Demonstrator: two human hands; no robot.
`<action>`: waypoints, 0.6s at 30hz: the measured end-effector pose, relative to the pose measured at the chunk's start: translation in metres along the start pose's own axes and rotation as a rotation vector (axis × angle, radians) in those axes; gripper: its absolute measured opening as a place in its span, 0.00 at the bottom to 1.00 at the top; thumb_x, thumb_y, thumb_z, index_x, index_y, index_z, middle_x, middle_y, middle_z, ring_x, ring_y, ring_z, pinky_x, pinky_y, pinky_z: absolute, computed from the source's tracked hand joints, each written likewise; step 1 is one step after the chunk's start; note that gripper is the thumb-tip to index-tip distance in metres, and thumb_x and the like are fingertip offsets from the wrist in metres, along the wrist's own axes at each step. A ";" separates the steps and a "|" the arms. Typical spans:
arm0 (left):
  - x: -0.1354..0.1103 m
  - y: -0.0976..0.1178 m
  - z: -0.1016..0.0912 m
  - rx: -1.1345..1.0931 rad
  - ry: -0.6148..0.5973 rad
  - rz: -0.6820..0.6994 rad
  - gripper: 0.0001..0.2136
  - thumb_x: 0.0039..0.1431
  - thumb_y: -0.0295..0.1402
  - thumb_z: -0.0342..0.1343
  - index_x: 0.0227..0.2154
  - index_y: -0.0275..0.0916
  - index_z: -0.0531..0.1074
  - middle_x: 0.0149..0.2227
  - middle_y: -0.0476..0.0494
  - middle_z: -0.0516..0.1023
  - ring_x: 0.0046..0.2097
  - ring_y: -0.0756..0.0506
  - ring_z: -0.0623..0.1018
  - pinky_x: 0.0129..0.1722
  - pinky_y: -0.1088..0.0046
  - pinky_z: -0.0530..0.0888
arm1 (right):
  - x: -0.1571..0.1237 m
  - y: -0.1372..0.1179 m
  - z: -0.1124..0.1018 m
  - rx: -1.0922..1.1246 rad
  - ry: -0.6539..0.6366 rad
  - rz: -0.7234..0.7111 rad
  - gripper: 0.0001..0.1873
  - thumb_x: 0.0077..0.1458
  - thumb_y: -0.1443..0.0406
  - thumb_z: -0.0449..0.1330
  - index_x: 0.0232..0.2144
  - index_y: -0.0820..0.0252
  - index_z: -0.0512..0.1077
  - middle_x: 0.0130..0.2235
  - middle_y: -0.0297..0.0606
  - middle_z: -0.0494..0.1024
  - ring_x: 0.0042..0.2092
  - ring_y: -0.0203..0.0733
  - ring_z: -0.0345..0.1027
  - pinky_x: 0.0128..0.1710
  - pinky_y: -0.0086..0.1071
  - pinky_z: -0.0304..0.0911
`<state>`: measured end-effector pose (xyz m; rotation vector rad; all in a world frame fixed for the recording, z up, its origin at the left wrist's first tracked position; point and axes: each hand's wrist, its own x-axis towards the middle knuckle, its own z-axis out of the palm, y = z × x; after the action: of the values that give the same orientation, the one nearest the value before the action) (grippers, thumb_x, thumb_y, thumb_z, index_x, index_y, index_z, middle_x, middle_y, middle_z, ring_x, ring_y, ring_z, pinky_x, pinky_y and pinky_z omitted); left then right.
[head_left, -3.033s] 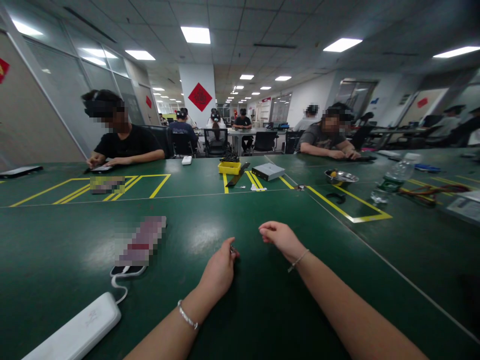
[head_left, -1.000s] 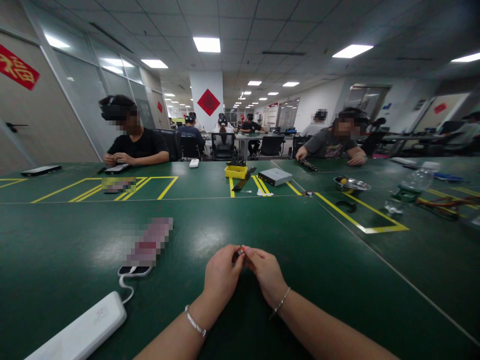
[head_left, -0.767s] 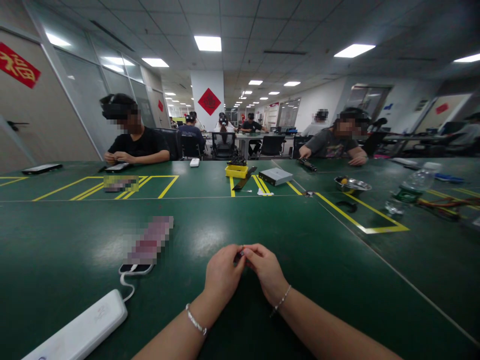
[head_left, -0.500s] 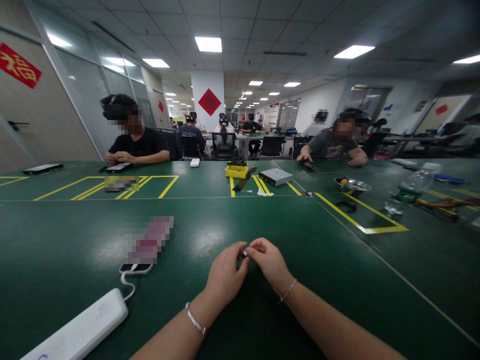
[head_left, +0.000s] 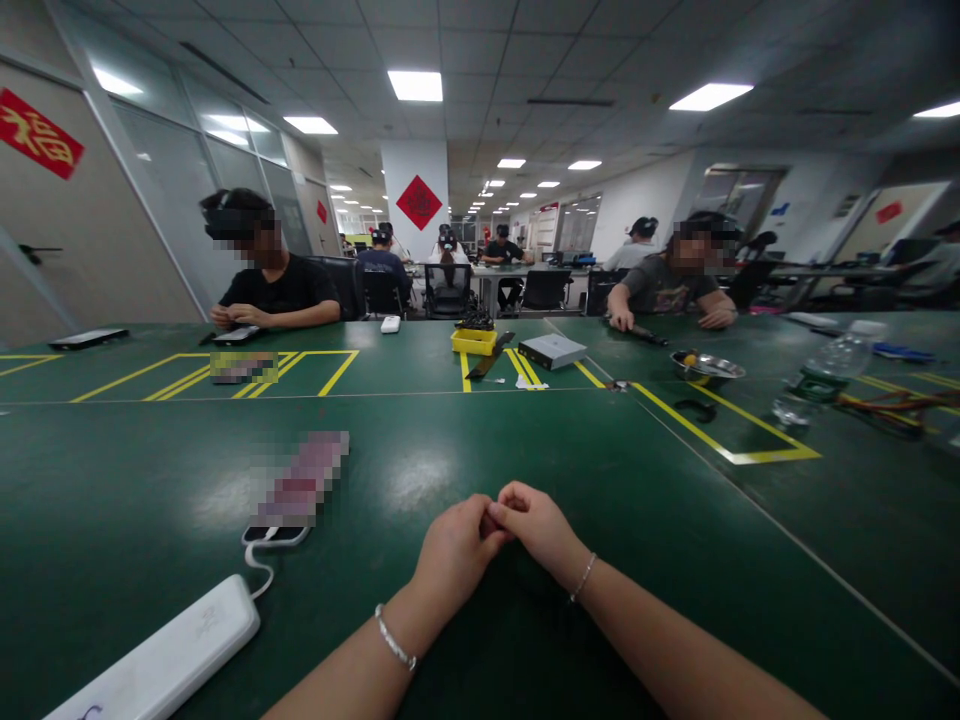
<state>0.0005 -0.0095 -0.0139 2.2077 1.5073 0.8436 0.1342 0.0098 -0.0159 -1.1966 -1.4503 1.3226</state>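
My left hand and my right hand meet above the green table, fingertips touching. Both are closed, thumbs and fingers pressed together around one spot. Whatever lies between them is hidden by the fingers. A bracelet circles each wrist. To the left of my hands lies a phone, its screen blurred out, with a white cable plugged into its near end. That cable leads to a white power bank at the lower left.
Farther off stand a yellow bin with black items, a grey box, a metal bowl and a clear plastic bottle. Yellow tape marks the tabletop. Two people sit across the table; one has a hand by a dark object.
My fingers have drawn together, covering a small pale piece that showed between them before. The person across at the right has shifted the dark object slightly right.
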 end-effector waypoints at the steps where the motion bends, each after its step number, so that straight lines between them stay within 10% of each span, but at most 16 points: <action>1: 0.000 0.000 0.000 0.030 0.002 0.000 0.06 0.48 0.31 0.53 0.31 0.40 0.67 0.27 0.49 0.72 0.30 0.48 0.72 0.29 0.75 0.65 | -0.001 0.001 0.001 -0.055 0.020 -0.015 0.12 0.39 0.59 0.59 0.20 0.60 0.61 0.20 0.28 0.64 0.23 0.30 0.56 0.22 0.25 0.51; 12: 0.000 0.005 -0.001 0.198 0.033 -0.013 0.04 0.46 0.28 0.52 0.27 0.41 0.64 0.26 0.51 0.69 0.30 0.49 0.70 0.27 0.76 0.61 | -0.010 -0.006 0.006 -0.397 0.113 -0.120 0.06 0.43 0.62 0.56 0.23 0.58 0.65 0.19 0.27 0.65 0.21 0.29 0.55 0.21 0.25 0.47; 18: 0.002 0.005 -0.003 0.091 0.173 0.030 0.06 0.45 0.26 0.52 0.29 0.40 0.63 0.30 0.49 0.68 0.35 0.47 0.68 0.34 0.73 0.65 | -0.008 -0.009 0.007 -0.070 0.051 -0.124 0.07 0.43 0.61 0.57 0.26 0.59 0.66 0.24 0.31 0.69 0.28 0.32 0.62 0.28 0.26 0.55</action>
<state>0.0026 -0.0094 -0.0084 2.2779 1.6246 1.0181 0.1280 0.0001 -0.0071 -1.1578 -1.5195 1.1583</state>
